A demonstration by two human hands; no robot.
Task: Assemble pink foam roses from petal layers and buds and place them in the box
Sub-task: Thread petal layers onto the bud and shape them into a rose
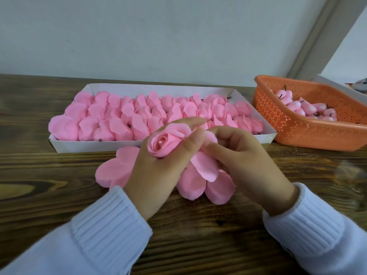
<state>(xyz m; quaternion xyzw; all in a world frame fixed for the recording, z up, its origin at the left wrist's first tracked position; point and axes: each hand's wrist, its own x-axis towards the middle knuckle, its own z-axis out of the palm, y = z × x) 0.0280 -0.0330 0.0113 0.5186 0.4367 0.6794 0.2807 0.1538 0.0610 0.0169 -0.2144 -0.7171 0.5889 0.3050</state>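
My left hand (158, 167) grips a pink foam rose (165, 140) at the middle of the table, its spiral centre facing up. My right hand (244, 161) pinches a loose outer petal (205, 165) that hangs from the rose's underside. Stacks of flat pink petal layers (113, 170) lie on the wood under and beside both hands. Behind them a shallow white box (95, 146) holds several rows of finished pink roses (139, 114). Pink buds (303, 109) with dark stems lie in an orange basket (294, 128) at the right.
A wooden table (49, 175) runs up to a pale wall. A white box edge (337, 84) shows behind the orange basket. My white knitted sleeves (111, 231) cover both wrists near the bottom of the view.
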